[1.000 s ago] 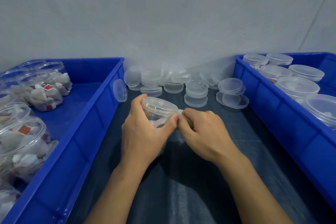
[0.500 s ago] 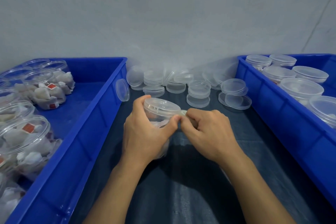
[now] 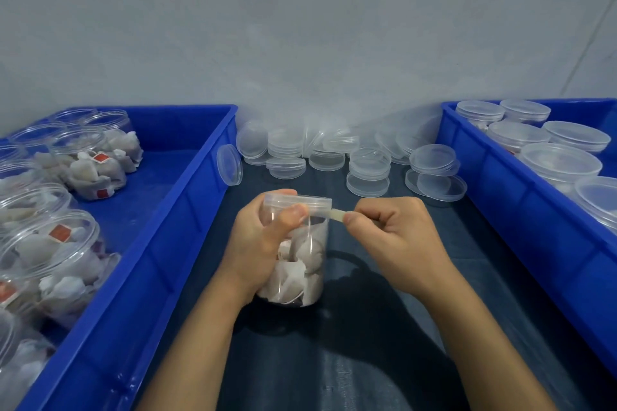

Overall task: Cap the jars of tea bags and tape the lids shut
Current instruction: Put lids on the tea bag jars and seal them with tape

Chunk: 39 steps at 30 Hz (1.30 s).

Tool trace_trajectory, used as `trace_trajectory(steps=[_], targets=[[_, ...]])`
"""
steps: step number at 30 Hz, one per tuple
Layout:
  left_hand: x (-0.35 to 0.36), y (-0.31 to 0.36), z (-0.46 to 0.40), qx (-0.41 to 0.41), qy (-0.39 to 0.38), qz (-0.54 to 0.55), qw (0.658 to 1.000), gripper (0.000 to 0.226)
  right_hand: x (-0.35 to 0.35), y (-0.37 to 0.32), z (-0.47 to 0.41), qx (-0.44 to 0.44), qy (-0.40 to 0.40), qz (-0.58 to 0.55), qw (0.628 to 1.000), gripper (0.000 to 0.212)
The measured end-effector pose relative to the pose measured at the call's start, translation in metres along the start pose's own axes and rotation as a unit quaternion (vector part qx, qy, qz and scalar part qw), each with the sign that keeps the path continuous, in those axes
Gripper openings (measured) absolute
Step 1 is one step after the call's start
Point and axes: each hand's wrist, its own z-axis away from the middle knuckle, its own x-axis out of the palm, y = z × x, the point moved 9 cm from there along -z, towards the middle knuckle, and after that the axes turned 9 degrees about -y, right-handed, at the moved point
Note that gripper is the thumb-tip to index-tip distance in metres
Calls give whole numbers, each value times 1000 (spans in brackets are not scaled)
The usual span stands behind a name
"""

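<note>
A clear plastic jar of tea bags (image 3: 302,264) stands on the dark mat in the middle, with a clear lid (image 3: 300,203) on top. My left hand (image 3: 258,243) grips the jar from the left, thumb pressed just under the lid's rim. My right hand (image 3: 397,240) pinches the end of a pale strip of tape (image 3: 336,214) that runs from the lid's right side out to my fingertips.
A blue bin (image 3: 187,210) on the left holds several open jars of tea bags (image 3: 56,253). A blue bin (image 3: 494,183) on the right holds several capped jars (image 3: 561,162). Loose clear lids (image 3: 369,162) lie stacked along the wall behind the jar.
The jar now stands more upright, with its side and tea bags showing. My right hand has moved right, away from the lid, drawing the strip of tape out between them.
</note>
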Motion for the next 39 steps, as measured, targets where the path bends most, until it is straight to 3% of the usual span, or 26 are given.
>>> trace_trajectory(steps=[5, 8, 12, 14, 17, 19, 21, 26, 30, 33, 36, 39], targets=[[15, -8, 3, -47, -87, 97, 990, 69, -6, 4, 4, 3, -10, -107, 994, 37], [31, -8, 8, -74, -170, 185, 965, 68, -9, 3, 4, 2, -6, -168, 986, 37], [38, 6, 14, -42, -244, 372, 895, 92, -28, 13, 3, -17, 60, -422, 904, 32], [41, 7, 13, -41, -234, 361, 902, 91, -34, 23, 4, -3, 92, -381, 920, 35], [55, 4, 14, -63, -240, 337, 908, 88, -22, 38, 5, 53, 77, -126, 988, 47], [61, 4, 14, -68, -255, 331, 906, 86, -3, 47, 0, 80, 22, 69, 994, 46], [64, 4, 14, -66, -262, 338, 901, 86, 14, 52, -2, 74, -26, 143, 987, 43], [72, 4, 14, -73, -261, 351, 896, 88, 47, 58, -4, 36, -132, 163, 977, 37], [66, 6, 10, -55, -193, 349, 915, 115, 47, 55, -4, 26, -122, 272, 954, 34], [62, 6, 8, -38, -170, 344, 922, 114, 40, 50, -4, 30, -108, 276, 955, 36], [57, 5, 7, -31, -159, 331, 930, 109, 22, 39, -4, 32, -38, 199, 979, 23], [53, 4, 6, -29, -144, 316, 937, 111, -3, 33, -1, 47, 82, 24, 995, 14]])
